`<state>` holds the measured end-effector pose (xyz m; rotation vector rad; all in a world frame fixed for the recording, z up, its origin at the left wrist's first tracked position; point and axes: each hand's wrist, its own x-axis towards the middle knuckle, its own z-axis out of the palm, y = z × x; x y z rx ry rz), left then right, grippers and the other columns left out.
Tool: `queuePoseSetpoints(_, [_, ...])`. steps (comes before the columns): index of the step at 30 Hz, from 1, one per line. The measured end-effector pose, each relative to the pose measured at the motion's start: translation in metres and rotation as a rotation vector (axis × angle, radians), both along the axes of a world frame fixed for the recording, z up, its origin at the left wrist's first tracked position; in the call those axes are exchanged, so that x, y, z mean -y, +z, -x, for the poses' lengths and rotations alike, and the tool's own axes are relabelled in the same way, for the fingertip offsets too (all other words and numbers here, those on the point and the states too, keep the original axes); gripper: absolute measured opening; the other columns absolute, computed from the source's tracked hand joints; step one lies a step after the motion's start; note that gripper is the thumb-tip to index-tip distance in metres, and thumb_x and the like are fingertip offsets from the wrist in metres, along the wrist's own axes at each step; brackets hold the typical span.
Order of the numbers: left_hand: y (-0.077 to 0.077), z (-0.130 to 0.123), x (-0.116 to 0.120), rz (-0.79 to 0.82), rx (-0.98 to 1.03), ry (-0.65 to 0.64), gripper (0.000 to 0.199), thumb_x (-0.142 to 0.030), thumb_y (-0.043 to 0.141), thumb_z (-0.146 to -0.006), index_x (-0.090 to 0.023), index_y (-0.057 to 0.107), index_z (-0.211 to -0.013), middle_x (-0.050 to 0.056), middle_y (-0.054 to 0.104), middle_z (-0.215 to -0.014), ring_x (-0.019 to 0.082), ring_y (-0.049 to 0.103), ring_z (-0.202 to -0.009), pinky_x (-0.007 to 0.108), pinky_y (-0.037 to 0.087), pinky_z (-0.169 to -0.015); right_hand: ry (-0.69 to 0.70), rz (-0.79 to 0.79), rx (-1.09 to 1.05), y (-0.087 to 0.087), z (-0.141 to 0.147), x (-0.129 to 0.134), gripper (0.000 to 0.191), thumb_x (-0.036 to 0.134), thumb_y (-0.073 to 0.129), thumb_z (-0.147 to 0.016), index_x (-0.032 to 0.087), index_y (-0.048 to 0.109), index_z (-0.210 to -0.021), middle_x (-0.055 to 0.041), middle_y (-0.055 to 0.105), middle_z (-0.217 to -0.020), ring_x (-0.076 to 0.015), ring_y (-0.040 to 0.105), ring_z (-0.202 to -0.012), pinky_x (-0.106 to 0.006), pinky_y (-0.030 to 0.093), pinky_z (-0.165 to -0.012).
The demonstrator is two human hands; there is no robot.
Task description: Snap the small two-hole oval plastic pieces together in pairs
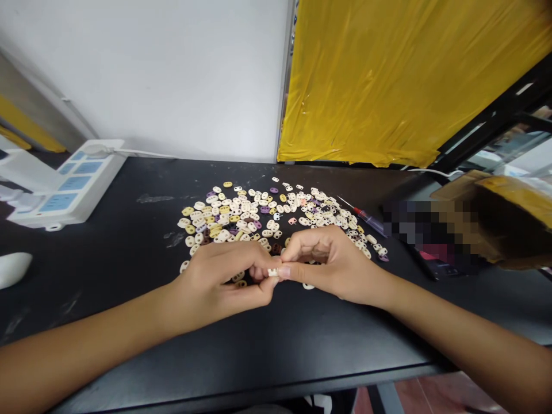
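A small cream-coloured plastic piece (273,272) is pinched between my two hands above the black table. My left hand (228,273) has its thumb and forefinger closed on the piece's left side. From the right, my right hand (330,261) grips it with thumb and bent fingers, the fingertips of both hands meeting. Most of the piece is covered by the fingers. Just beyond the hands spreads a pile of small oval pieces with holes (241,213), mostly cream, some yellow, purple or brown. A few pieces lie under and between my hands.
A white power strip (71,187) with blue sockets stands at left, near a white rounded object (15,269). A thin screwdriver (362,215) lies right of the pile. Beyond it are a dark, partly pixelated object (431,267) and a cardboard box (513,224). The black table (302,345) meets a white wall behind.
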<state>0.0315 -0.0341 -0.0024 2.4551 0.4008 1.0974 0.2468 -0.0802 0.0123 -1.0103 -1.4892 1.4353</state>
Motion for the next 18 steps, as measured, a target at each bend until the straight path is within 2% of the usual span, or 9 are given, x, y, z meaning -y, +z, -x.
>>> queuePoseSetpoints(4, [0.0,-0.002,-0.001,0.048,-0.014,-0.002,0.015,-0.008,0.07,-0.086,-0.02,0.066,-0.094,-0.004,0.07,-0.077,0.007,0.065,-0.062,0.018,0.051,-0.06,-0.009,-0.005,0.061,0.003,-0.002,-0.001,0.014,0.025,0.083,-0.08,0.014,0.074,-0.081,-0.001,0.073,-0.073,-0.0084,0.064,-0.062,-0.019,0.048,-0.058])
queuePoseSetpoints(7, [-0.001,-0.002,-0.002,0.072,-0.024,-0.001,0.015,-0.008,0.067,-0.087,-0.019,0.064,-0.096,-0.002,0.07,-0.08,0.009,0.067,-0.067,0.02,0.053,-0.063,-0.048,-0.113,0.136,0.007,-0.007,-0.005,0.016,0.029,0.074,-0.089,0.014,0.076,-0.088,-0.0035,0.075,-0.078,-0.0116,0.067,-0.069,-0.023,0.052,-0.065])
queuePoseSetpoints(13, [0.002,0.001,-0.004,0.015,-0.028,-0.027,0.02,-0.004,0.064,-0.089,-0.02,0.061,-0.101,0.001,0.07,-0.089,0.013,0.069,-0.078,0.025,0.056,-0.07,-0.405,-0.486,0.452,0.01,-0.029,-0.021,0.013,0.026,0.067,-0.093,0.017,0.074,-0.101,-0.0052,0.078,-0.097,-0.0183,0.072,-0.091,-0.031,0.055,-0.082])
queuePoseSetpoints(16, [0.005,0.003,-0.007,0.013,-0.029,-0.047,0.022,-0.003,0.063,-0.089,-0.02,0.065,-0.104,0.003,0.069,-0.089,0.014,0.068,-0.078,0.026,0.056,-0.069,-0.477,-0.555,0.606,0.007,-0.041,-0.027,0.014,0.027,0.064,-0.095,0.02,0.073,-0.104,-0.0056,0.078,-0.105,-0.0214,0.071,-0.099,-0.036,0.054,-0.089])
queuePoseSetpoints(18, [0.006,0.003,-0.009,0.009,-0.026,-0.059,0.024,-0.002,0.06,-0.09,-0.018,0.069,-0.107,0.004,0.068,-0.088,0.013,0.066,-0.074,0.026,0.055,-0.066,-0.465,-0.637,0.706,0.005,-0.045,-0.031,0.015,0.025,0.063,-0.095,0.022,0.073,-0.106,-0.0057,0.077,-0.105,-0.0232,0.07,-0.101,-0.04,0.053,-0.093])
